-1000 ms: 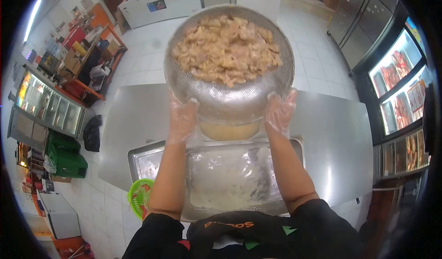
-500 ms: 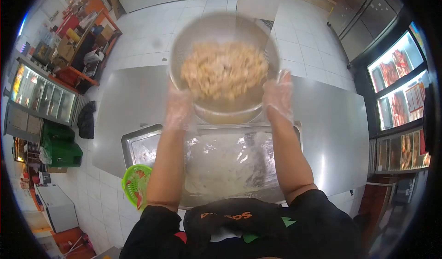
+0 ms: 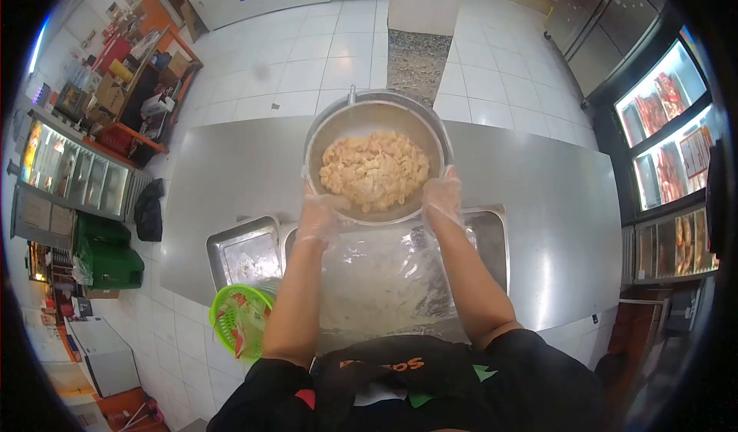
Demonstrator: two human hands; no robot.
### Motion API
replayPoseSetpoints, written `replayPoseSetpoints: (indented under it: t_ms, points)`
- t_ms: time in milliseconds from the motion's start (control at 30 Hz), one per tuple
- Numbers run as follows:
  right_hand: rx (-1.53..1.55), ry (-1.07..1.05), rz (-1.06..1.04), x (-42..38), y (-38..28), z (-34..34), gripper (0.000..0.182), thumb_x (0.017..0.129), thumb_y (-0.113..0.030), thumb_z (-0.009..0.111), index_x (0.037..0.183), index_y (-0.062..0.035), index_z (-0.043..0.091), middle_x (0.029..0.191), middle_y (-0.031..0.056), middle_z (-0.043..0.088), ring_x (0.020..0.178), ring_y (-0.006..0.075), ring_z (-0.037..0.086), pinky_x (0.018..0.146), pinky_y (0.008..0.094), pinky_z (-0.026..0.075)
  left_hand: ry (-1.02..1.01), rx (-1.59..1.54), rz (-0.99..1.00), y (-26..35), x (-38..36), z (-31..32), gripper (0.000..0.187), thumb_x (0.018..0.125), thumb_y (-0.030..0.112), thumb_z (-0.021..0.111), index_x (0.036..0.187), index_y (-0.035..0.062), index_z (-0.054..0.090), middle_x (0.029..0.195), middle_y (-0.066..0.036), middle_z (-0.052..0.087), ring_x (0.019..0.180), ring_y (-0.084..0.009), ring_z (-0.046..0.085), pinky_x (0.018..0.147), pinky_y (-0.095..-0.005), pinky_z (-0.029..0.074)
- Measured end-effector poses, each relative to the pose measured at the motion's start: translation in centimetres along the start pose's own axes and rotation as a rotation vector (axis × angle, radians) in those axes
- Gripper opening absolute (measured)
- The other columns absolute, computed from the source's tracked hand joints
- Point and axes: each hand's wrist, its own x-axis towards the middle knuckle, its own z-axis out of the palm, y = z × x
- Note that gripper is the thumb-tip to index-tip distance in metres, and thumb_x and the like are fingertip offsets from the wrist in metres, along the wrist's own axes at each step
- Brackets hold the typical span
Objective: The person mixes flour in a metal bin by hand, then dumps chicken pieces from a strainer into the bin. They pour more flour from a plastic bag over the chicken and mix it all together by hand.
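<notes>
A round metal bowl (image 3: 338,136) holds many small pale, flour-dusted chunks (image 3: 377,172) that look like cut chicken. Behind and under it shows the rim of a second metal bowl (image 3: 442,121), with a small handle or hook at its far side. My left hand (image 3: 317,215), in a clear plastic glove, is closed on the near left of the inner bowl's rim. On the near right, my gloved right hand (image 3: 443,195) grips the same rim. Between my forearms lies a large metal tray (image 3: 384,286) dusted with white flour.
A smaller metal tray (image 3: 246,255) is at the left on the steel table (image 3: 553,224). Near it hangs or stands a green basket (image 3: 224,320) with plastic and red bits inside. A pillar (image 3: 421,63) rises beyond the table. Lit display fridges (image 3: 665,155) stand at the right.
The bowl has come down from a raised, blurred position, and both hands have come lower with it. The chunks have settled together, and the second bowl's rim now shows behind.
</notes>
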Motion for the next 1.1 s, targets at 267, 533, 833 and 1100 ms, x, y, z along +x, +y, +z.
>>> replayPoseSetpoints:
  t_ms: [267,533,833,1100]
  points:
    - [0.188,0.094,0.045,-4.0,-5.1,-2.4,0.035,0.085,-0.012,0.052,0.116,0.0038,0.056,0.100,0.0222,0.066,0.093,0.0323,0.065,0.083,0.0379,0.048,0.025,0.153,0.071,3.4,-2.1,-0.6,0.078,0.080,-0.002,0.065,0.147,0.0120,0.027,0.125,-0.017,0.057,0.100,-0.0289,0.067,0.064,-0.0375,0.064]
    - [-0.100,0.055,-0.126,-2.3,1.2,-0.5,0.035,0.081,-0.009,0.052,0.113,0.0042,0.056,0.102,0.0273,0.064,0.095,0.0383,0.063,0.089,0.0419,0.047,-0.061,0.010,0.068,-0.8,-3.1,-2.6,0.074,0.078,0.004,0.071,0.143,0.0077,0.035,0.126,-0.015,0.059,0.098,-0.0247,0.068,0.067,-0.0341,0.062]
    - [0.172,-0.008,-0.112,-4.0,4.3,-1.3,0.038,0.080,-0.008,0.054,0.116,0.0053,0.052,0.109,0.0213,0.063,0.098,0.0305,0.061,0.090,0.0379,0.046,0.023,0.223,-0.193,-0.7,-12.3,-6.9,0.074,0.094,0.022,0.065,0.153,0.0037,0.026,0.124,-0.016,0.063,0.082,-0.0176,0.068,0.071,-0.0294,0.058]
    - [-0.197,0.084,-0.276,-8.7,1.5,-2.7,0.014,0.086,-0.005,0.058,0.099,0.0004,0.056,0.100,0.0161,0.063,0.084,0.0228,0.062,0.075,0.0360,0.048,0.173,0.144,-0.211,-5.8,-22.0,-13.6,0.019,0.094,0.017,0.066,0.105,0.0017,0.068,0.094,-0.007,0.069,0.078,-0.0136,0.065,0.073,-0.0271,0.056]
